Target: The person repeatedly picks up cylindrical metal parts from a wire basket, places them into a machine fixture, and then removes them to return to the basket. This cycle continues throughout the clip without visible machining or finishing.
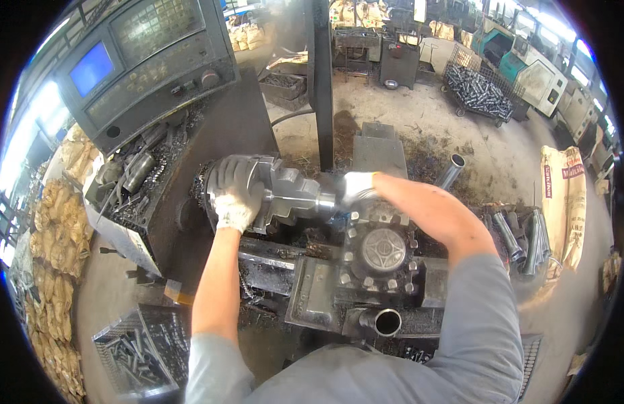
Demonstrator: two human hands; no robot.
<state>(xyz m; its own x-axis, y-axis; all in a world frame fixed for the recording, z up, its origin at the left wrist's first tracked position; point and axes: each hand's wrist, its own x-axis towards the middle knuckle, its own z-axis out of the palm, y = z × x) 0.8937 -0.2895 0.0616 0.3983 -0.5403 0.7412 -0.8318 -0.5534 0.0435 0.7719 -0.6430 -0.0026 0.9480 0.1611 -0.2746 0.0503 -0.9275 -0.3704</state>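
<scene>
My left hand [236, 192], in a pale glove with dark grey fingers, lies over the big metal chuck [279, 195] left of the middle of the frame; its fingers are draped across the top, and I cannot tell whether they grip. My right hand [359, 186], also gloved, is at the centre, just beside the shiny end of the metal piece [327, 201] that sticks out of the chuck toward the right; its fingers are blurred, so I cannot tell whether they close on it. Below my right hand stands the bolted tool block [383, 249] with a round, star-marked cap, and under that an open pipe [387, 322] points up at me. A control panel [147, 64] with a lit blue screen [91, 69] fills the upper left. Metal parts sit in a crate [103, 349] at lower left and a wire cart [453, 73] at upper right. Tubes [507, 237] stand beside a tall paper sack [561, 202] at the right.
</scene>
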